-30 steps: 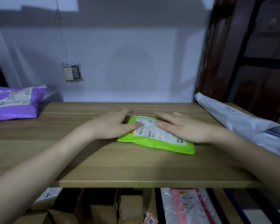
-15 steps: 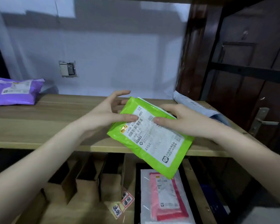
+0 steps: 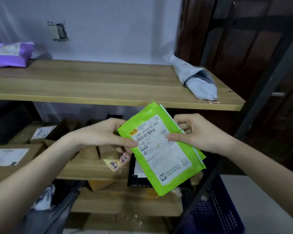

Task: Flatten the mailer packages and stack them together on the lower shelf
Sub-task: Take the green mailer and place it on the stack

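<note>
A green mailer [image 3: 166, 169] with a white shipping label hangs tilted in the air in front of the lower shelf [image 3: 95, 168]. My left hand [image 3: 101, 137] pinches its left edge, thumb on the label. My right hand [image 3: 198, 132] grips its upper right edge, thumb on the label too. On the upper shelf [image 3: 95, 81] a purple mailer [image 3: 8, 54] lies at the far left and a grey-white mailer [image 3: 196, 80] at the right end. A dark package with a white mailer [image 3: 137, 173] lies on the lower shelf, mostly hidden behind the green one.
Several brown cardboard boxes [image 3: 12, 156] crowd the lower shelf's left and middle. A blue plastic crate [image 3: 215, 211] stands on the floor at the right, beside the dark metal shelf post [image 3: 254, 119]. A wooden door [image 3: 243, 39] is behind. More packages sit on the bottom shelf [image 3: 125, 203].
The green mailer was pressed flat on the upper shelf, then lifted off; both hands have brought it down below the upper shelf's edge, in front of the lower shelf.
</note>
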Action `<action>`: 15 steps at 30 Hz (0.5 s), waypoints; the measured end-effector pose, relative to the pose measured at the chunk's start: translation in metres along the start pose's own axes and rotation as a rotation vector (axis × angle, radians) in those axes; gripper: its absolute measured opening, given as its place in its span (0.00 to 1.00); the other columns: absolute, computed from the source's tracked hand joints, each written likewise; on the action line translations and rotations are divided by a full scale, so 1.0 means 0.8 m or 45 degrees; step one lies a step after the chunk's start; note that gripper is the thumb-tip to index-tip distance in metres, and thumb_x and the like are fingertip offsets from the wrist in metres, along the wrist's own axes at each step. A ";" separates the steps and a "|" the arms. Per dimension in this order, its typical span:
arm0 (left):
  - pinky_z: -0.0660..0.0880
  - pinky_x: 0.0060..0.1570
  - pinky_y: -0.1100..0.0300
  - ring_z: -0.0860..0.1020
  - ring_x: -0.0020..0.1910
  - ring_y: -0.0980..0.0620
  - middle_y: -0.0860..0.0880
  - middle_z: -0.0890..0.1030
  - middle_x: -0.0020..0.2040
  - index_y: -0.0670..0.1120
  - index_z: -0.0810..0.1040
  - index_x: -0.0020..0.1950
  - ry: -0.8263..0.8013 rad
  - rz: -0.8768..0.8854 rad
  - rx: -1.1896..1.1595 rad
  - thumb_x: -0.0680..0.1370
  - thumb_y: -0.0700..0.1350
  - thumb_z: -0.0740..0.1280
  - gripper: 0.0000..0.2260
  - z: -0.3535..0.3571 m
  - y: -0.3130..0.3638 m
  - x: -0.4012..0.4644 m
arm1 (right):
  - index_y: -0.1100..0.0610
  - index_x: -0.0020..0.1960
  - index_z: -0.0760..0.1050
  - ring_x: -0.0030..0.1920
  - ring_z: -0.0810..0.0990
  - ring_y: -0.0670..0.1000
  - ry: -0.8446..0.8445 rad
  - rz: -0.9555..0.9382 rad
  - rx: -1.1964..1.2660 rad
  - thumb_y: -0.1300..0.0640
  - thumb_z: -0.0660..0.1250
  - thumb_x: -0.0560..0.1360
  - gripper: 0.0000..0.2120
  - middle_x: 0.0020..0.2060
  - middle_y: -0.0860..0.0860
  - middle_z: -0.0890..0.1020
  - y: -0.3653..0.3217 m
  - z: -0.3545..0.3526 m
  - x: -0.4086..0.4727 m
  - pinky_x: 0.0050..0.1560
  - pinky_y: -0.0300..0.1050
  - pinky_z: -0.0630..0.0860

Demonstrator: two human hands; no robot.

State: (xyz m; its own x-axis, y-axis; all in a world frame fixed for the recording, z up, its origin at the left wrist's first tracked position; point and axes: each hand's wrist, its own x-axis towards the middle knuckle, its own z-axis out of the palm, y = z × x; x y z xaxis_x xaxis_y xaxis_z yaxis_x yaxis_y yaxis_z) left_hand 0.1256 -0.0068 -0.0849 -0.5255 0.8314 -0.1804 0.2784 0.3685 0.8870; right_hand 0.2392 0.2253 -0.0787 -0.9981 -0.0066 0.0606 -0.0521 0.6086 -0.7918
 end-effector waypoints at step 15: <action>0.79 0.37 0.65 0.81 0.38 0.58 0.50 0.80 0.46 0.51 0.58 0.72 0.246 -0.374 -0.415 0.73 0.40 0.72 0.33 0.075 -0.155 0.124 | 0.54 0.65 0.64 0.40 0.78 0.50 0.049 0.673 0.356 0.67 0.64 0.75 0.21 0.38 0.54 0.76 0.176 0.090 0.023 0.42 0.44 0.76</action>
State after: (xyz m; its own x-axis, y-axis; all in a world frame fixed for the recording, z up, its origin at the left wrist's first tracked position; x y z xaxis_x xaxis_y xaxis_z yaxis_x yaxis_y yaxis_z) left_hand 0.0874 0.0547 -0.2387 -0.6925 0.6077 -0.3888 -0.1549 0.4011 0.9028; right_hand 0.2112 0.2535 -0.2326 -0.8894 0.2721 -0.3673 0.4397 0.2892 -0.8503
